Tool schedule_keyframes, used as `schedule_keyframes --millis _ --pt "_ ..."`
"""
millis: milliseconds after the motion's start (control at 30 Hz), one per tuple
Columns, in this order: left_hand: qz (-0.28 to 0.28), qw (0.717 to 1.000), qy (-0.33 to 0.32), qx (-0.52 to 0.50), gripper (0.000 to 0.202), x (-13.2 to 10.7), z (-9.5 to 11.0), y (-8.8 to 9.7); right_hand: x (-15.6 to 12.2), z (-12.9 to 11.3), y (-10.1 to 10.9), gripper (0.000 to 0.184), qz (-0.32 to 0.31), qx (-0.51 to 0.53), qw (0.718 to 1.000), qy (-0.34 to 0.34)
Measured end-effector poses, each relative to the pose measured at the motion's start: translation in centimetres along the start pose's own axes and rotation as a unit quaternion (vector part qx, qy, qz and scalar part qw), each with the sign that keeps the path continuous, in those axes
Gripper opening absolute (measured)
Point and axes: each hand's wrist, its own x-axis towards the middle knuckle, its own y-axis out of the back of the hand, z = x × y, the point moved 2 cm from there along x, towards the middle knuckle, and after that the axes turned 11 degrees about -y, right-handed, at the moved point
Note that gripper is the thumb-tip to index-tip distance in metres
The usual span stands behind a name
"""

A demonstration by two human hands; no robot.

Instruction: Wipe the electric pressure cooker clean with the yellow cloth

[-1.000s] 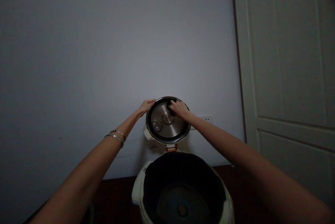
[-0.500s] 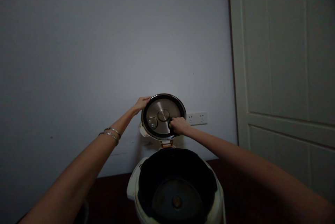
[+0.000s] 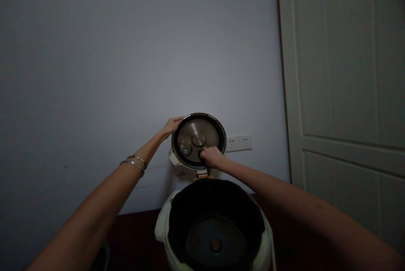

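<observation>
An electric cooker [image 3: 267, 237] with a pale body stands in front of me, its dark inside bare and a round brownish spot at the centre of the bottom. Its hinged lid [image 3: 192, 129] is raised upright at the back, showing a brushed metal inner plate with a dark ring around it. My left hand [image 3: 172, 125] grips the lid's upper left edge, with fingers partly hidden behind the rim. Against the lower right of the inner plate, my right hand [image 3: 212, 156] is closed, fingers curled. Something dark shows at its fingertips, too dim to make out.
Behind the cooker rises a plain wall [image 3: 126, 51] with a white socket strip [image 3: 238, 142] just right of the lid. A pale panelled door [image 3: 341, 72] is at the right. The cooker stands on a dark red surface [image 3: 136, 233].
My right hand has slid a little down and to the left across the lid's inner face. My left hand keeps its hold on the edge; the view has shifted slightly.
</observation>
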Motion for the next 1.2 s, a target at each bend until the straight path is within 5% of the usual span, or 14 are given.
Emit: schedule_keyframes --millis 300,567,867,1200 --pt "-0.006 1.000 -0.008 -0.001 0.039 -0.1 0.0 -0.2 3.0 5.3 3.3 0.032 0.051 -0.007 0.996 -0.076" --pt "-0.001 1.000 -0.013 0.009 0.036 -0.1 0.3 -0.2 -0.1 0.6 0.2 0.024 0.022 0.005 0.999 -0.031" --pt "-0.008 1.000 -0.004 0.004 0.044 -0.1 0.1 -0.2 2.7 5.9 2.7 0.036 0.054 -0.007 0.995 -0.089" --pt "-0.006 1.000 -0.015 -0.002 0.046 -0.2 0.1 -0.3 -0.4 1.8 -0.2 0.029 0.019 -0.023 0.999 0.039"
